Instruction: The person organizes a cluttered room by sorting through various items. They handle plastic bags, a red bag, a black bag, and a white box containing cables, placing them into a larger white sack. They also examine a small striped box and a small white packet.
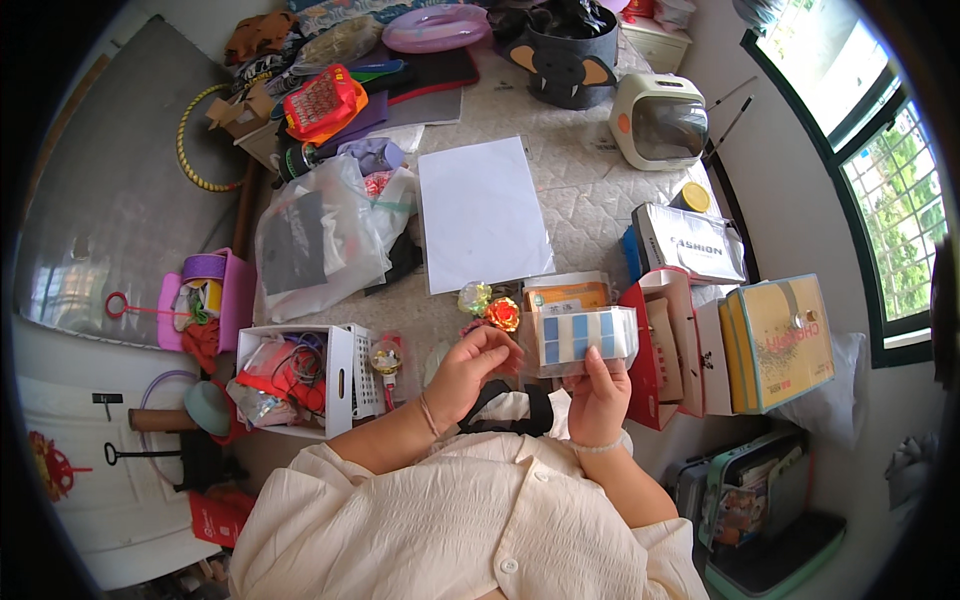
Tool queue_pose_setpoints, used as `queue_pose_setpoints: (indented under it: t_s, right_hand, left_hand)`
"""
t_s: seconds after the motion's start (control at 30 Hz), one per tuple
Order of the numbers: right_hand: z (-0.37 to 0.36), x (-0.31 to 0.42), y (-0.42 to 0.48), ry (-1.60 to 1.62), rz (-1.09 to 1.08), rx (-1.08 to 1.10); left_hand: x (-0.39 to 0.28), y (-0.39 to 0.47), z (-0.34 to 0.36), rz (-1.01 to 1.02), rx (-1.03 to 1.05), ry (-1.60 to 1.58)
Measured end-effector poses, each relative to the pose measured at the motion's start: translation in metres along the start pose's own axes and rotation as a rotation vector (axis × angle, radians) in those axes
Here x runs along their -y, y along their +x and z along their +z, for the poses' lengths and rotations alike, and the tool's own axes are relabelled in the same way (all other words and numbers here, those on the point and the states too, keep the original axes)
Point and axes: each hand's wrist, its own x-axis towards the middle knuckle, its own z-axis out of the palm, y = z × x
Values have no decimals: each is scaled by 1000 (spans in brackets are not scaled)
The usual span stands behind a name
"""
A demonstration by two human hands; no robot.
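In my right hand (600, 394) is a clear plastic packet with blue rectangles (579, 337), the thumb on its front and the fingers hidden behind it. My left hand (477, 367) hovers just left of the packet, its fingers curled loosely; whether anything is between them cannot be told. Right above that hand are a shiny red-gold foil flower (502, 313) and a paler one (475, 297). An orange-covered book (568, 292) lies partly behind the packet. Farther forward, a large white sheet (484, 214) lies flat on the quilted mattress (592, 202).
On the left are a white bin of odds and ends (339, 382), a pink box (234, 300) and plastic bags (322, 240). On the right stand an open red box (664, 345), a silver box (690, 244), a yellow box (780, 341) and a cream pet carrier (660, 122).
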Motion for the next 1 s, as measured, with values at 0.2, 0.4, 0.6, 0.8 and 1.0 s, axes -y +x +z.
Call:
queue_pose_setpoints:
  t_s: [0.2, 0.4, 0.6, 0.8, 1.0]
  right_hand:
    - [8, 2, -7, -163, -129, -6]
    - [16, -1, -13, -281, -18, 37]
    - [8, -9, -15, -379, 26, 108]
    - [20, 2, -13, -109, 80, 98]
    - [1, 1, 5, 64, 28, -36]
  left_hand:
    - [5, 4, -2, 130, -74, 113]
    - [2, 2, 13, 34, 24, -56]
    - [3, -3, 12, -39, -14, -153]
    - [14, -3, 0, 5, -12, -125]
    - [18, -8, -15, 99, -71, 85]
